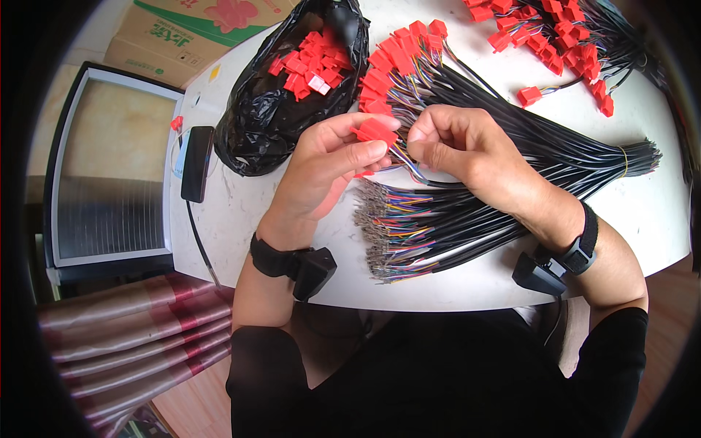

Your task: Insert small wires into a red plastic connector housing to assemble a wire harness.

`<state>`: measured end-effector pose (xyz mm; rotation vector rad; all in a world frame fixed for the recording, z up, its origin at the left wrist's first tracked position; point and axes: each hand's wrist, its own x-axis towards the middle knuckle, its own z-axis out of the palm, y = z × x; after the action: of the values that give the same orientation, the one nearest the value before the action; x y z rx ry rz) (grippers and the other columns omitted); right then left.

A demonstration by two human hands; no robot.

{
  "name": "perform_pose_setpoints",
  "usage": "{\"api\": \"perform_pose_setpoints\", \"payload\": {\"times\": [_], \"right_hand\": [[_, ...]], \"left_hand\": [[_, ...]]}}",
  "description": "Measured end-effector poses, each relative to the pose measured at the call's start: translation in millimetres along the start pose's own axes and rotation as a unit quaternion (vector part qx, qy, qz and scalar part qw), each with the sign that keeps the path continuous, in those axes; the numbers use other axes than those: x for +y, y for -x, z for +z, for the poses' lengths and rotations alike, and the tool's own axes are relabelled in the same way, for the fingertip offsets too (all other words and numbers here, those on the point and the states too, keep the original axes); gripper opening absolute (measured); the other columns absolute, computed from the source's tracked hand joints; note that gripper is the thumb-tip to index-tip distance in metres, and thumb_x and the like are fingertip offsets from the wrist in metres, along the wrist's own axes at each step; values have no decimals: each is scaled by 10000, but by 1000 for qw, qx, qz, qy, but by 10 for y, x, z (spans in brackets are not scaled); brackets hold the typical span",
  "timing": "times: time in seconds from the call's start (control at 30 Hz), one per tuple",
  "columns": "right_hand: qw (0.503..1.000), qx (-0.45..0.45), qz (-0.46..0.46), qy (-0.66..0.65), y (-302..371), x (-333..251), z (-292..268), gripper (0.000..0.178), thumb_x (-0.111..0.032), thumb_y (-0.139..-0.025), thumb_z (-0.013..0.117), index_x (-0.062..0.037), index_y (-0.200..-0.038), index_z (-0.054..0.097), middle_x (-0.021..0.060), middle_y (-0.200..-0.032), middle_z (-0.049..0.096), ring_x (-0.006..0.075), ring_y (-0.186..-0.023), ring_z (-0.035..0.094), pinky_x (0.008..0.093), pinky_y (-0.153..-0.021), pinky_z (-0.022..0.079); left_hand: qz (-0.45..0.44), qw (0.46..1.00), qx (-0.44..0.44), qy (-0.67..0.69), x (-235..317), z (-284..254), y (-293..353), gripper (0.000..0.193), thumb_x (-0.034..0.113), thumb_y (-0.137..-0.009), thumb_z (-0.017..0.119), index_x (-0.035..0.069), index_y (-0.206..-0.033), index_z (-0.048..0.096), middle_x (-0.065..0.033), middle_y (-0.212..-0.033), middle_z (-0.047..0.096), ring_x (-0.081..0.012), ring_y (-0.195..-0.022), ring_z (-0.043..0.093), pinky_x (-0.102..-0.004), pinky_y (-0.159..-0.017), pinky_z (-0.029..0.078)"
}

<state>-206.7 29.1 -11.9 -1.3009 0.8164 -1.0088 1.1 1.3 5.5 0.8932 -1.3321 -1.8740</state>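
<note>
Between the thumb and fingers of my left hand point(325, 164) is a red plastic connector housing point(377, 133). Thin coloured wires point(406, 162) run from its right end to my right hand point(456, 146), whose thumb and forefinger pinch close beside it. The wires lead toward a black cable. Below both hands lies a fan of black cables point(467, 230) with bare crimped wire ends point(376, 226) at the left. Behind them, a bundle of black cables point(504, 117) carries red connectors point(391, 58) on its far left ends.
A black plastic bag point(252, 117) at the back left holds loose red connectors point(310, 62). More finished-looking cables with red connectors point(566, 36) lie at the far right. A phone point(196, 164) rests near the left table edge, beside a framed glass panel point(113, 168). A cardboard box point(164, 47) stands behind.
</note>
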Motion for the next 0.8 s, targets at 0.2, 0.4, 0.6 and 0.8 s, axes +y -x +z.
{"api": "perform_pose_setpoints", "payload": {"times": [0.2, 0.4, 0.6, 0.8], "right_hand": [[999, 28, -20, 34, 24, -27, 67, 58, -26, -841, 581, 19, -805, 592, -21, -675, 550, 31, -628, 457, 212, -565, 393], [998, 42, -14, 34, 37, -64, 99, 74, -36, -854, 580, 24, -820, 606, -10, -687, 573, 34, -622, 471, 220, -544, 397], [996, 58, -29, 59, 29, -83, 82, 95, -56, -866, 585, 25, -828, 616, -2, -700, 587, 32, -627, 482, 217, -546, 407], [993, 76, -78, 50, -49, -2, 18, 95, -68, -893, 566, 21, -881, 599, -12, -746, 583, 30, -672, 496, 206, -610, 430]], "left_hand": [[-9, 1000, 7, 5, -7, 19, 13, 336, 97, -829, 658, -25, -1133, 583, -49, -851, 633, -95, -748, 597, -216, -703, 479], [7, 1000, 13, -10, -29, 48, 3, 320, 96, -826, 661, -22, -1116, 590, -58, -864, 643, -100, -749, 606, -211, -684, 474], [27, 999, 23, -7, -14, 80, 18, 292, 75, -826, 652, -27, -1093, 594, -62, -878, 643, -105, -754, 612, -214, -683, 476], [55, 998, 29, -8, -39, 96, -19, 303, 82, -845, 634, -27, -1120, 570, -64, -929, 630, -109, -799, 605, -231, -717, 480]]}}
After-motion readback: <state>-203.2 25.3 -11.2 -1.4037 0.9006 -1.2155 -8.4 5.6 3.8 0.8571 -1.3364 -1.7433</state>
